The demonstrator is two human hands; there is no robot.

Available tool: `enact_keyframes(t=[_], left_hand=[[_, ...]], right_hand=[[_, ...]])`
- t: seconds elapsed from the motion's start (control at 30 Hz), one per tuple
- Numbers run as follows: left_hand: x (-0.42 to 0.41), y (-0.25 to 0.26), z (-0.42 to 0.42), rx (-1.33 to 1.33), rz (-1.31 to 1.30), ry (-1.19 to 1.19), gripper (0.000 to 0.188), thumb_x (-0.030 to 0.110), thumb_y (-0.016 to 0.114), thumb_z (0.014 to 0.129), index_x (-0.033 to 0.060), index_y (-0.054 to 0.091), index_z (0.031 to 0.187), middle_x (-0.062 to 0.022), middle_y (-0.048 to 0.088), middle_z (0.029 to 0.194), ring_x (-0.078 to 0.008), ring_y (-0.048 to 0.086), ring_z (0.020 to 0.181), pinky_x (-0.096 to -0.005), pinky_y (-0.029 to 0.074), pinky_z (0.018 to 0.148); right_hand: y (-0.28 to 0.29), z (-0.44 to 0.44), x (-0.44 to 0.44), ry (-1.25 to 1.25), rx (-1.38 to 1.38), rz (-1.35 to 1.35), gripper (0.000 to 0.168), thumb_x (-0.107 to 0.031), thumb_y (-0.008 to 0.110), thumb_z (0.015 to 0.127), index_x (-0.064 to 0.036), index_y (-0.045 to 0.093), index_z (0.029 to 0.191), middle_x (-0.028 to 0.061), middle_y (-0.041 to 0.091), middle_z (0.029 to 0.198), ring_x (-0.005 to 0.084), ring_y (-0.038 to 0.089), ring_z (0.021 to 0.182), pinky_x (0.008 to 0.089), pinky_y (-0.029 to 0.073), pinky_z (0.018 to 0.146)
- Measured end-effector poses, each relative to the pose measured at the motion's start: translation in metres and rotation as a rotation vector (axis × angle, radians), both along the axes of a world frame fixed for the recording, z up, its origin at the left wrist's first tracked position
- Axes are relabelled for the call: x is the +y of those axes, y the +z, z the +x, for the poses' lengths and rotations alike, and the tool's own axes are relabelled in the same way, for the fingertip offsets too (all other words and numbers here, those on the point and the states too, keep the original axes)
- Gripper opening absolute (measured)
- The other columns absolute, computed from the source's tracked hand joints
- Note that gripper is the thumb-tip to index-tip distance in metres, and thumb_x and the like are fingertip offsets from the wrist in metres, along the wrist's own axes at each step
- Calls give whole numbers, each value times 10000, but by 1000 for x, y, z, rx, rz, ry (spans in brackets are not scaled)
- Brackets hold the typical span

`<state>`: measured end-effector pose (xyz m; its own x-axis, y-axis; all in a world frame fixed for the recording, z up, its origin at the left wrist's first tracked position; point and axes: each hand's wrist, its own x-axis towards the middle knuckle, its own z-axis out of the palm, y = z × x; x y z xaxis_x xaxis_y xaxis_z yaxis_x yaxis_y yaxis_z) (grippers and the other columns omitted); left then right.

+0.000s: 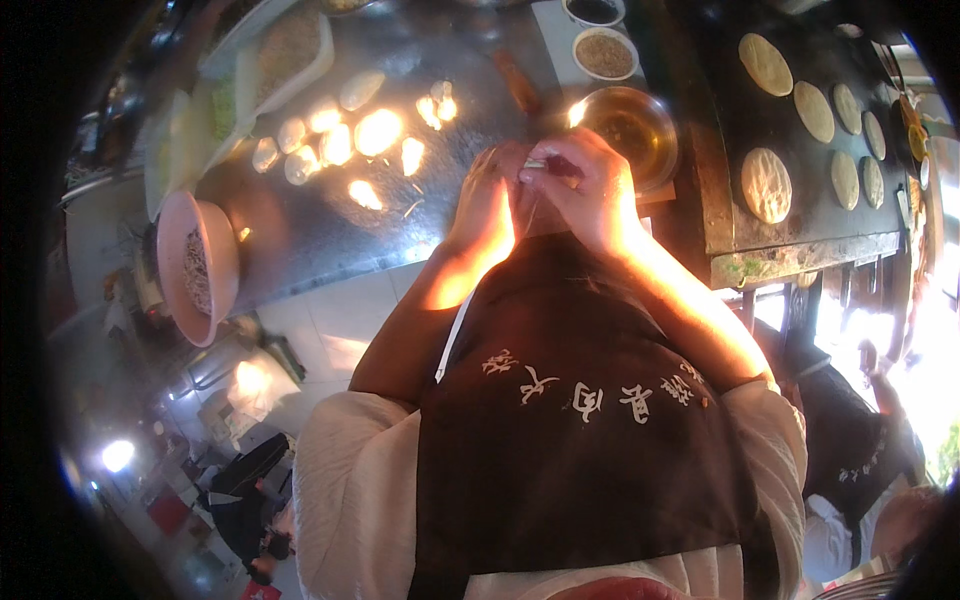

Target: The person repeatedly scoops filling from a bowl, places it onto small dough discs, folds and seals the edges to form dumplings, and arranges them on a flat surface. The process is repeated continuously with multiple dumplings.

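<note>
My left hand (487,191) and my right hand (589,180) meet in front of my dark apron, at the worktop's edge. Between the fingertips is a small pale item (534,163), perhaps dough; the hands hide most of it. Just beyond my right hand stands a metal bowl of amber liquid (630,139). Several dough pieces (335,144) lie on the dark worktop (300,217) to the left, some glaring in sunlight. A brown wooden handle or rolling pin (516,81) lies beyond my hands.
Flat round breads (766,186) lie on a dark griddle (810,217) at right. A pink bowl of shredded food (225,262) stands at the worktop's left end. Food trays (326,49) are at upper left, a bowl of brown seasoning (604,54) at the top. A co-worker (855,435) is at lower right.
</note>
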<state>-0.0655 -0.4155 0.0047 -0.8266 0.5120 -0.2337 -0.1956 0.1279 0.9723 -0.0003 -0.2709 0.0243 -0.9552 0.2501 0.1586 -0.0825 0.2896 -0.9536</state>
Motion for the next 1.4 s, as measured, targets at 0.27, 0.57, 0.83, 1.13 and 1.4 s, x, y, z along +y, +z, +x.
enact_keyframes(t=[0.27,0.57,0.83,1.13,1.4], left_hand=[[-5,-17,0,1089,-531,-381,335,70,630,769,11,585,1095,-170,629,1097,-341,587,1061,-430,446,948],[13,-19,-37,704,-1128,-515,292,65,584,856,17,589,1144,-149,534,1276,-354,485,1184,-422,427,971],[147,19,31,367,-108,-344,183,159,725,836,5,700,932,-89,711,848,-122,650,757,-262,506,703],[217,21,76,133,21,-484,212,182,609,936,-10,692,968,-67,710,860,-120,638,795,-259,504,743],[253,-5,100,363,52,-483,176,151,658,872,-12,700,924,-143,709,847,-227,689,790,-325,521,689]], right_hand=[[17,9,4,-27,5,397,140,-119,675,790,-47,680,910,161,661,864,298,666,773,352,532,656],[8,34,66,-140,-249,-406,288,-131,791,731,-29,709,988,88,711,883,140,659,804,269,523,746],[24,86,114,-362,-289,-205,203,-104,759,766,-24,714,947,68,690,774,89,610,684,266,503,641],[26,142,162,-611,-137,-290,164,-111,623,896,5,684,995,59,696,797,121,634,704,255,516,654],[-8,159,179,-861,-221,-334,130,-84,684,850,14,697,935,47,700,814,105,623,732,251,505,675]])
